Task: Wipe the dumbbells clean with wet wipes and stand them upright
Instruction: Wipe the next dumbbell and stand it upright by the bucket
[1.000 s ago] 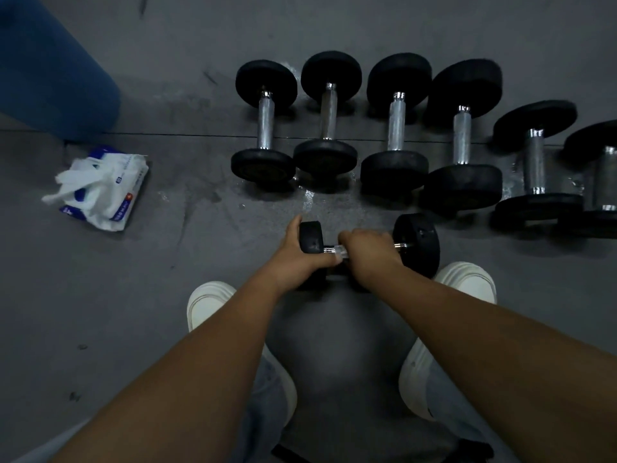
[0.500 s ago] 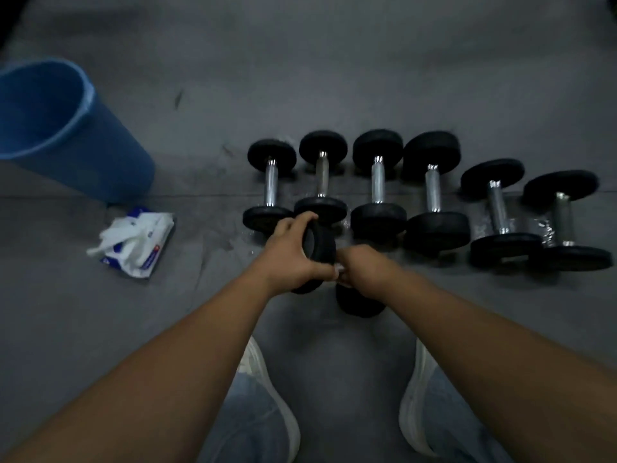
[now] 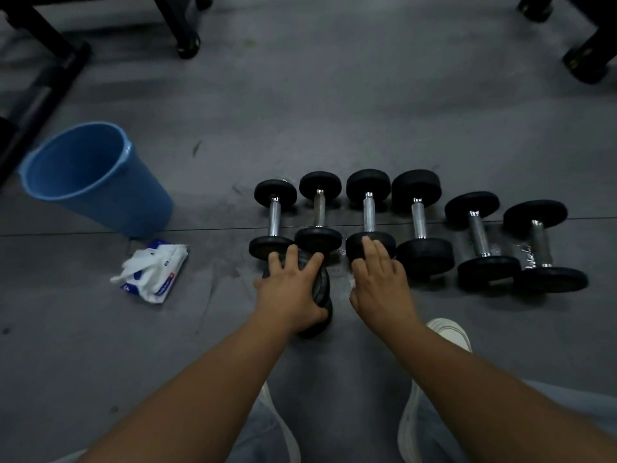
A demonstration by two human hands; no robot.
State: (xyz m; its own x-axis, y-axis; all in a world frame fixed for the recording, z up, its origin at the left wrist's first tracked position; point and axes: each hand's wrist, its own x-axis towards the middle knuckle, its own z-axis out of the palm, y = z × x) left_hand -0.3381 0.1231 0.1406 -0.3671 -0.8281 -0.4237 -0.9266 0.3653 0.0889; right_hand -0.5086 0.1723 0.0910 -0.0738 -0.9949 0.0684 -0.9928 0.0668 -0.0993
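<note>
Left hand (image 3: 289,295) gripping dumbbell (image 3: 322,290) (standing on end), right hand (image 3: 377,284) flat

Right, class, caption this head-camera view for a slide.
Left hand grips an upended dumbbell before a row of six lying dumbbells; right hand open alongside.

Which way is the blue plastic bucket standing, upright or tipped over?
Upright: the blue plastic bucket rests on its narrower base, open rim facing up.

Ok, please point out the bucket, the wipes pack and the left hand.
bucket (image 3: 135,202): head view, blue outer wall.
wipes pack (image 3: 152,270): head view, white wipes on top.
left hand (image 3: 288,290): head view, back of the hand, gripping a dumbbell (image 3: 324,295).
</note>
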